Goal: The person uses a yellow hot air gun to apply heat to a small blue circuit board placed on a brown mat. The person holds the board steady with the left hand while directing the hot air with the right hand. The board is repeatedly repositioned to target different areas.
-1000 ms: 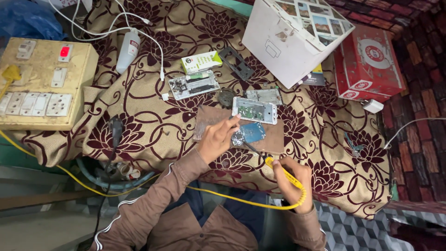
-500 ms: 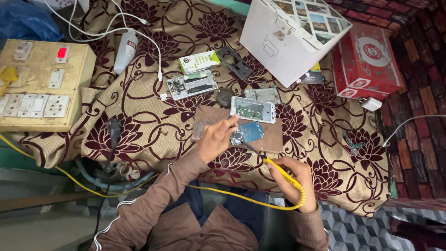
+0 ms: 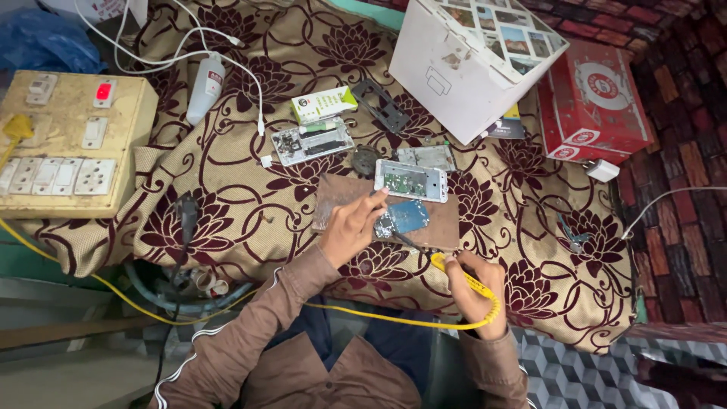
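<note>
Over the last second little has shifted: the left hand [image 3: 350, 227] still pins the small blue circuit board [image 3: 404, 218] on the wooden board [image 3: 443, 227], while the right hand [image 3: 473, 291] keeps gripping the yellow soldering iron [image 3: 454, 271], tip at the board's edge

Cluttered repair bench draped w/ brown floral-print cloth [image 3: 250, 220]. Red patterned brick wall [image 3: 689, 167] at right; grey geometric-tile floor [image 3: 575, 379] below. Yellowed switchboard [image 3: 68, 144] at left edge, white box [image 3: 462, 83] & red carton [image 3: 598, 106] at back. Even, soft light.
</note>
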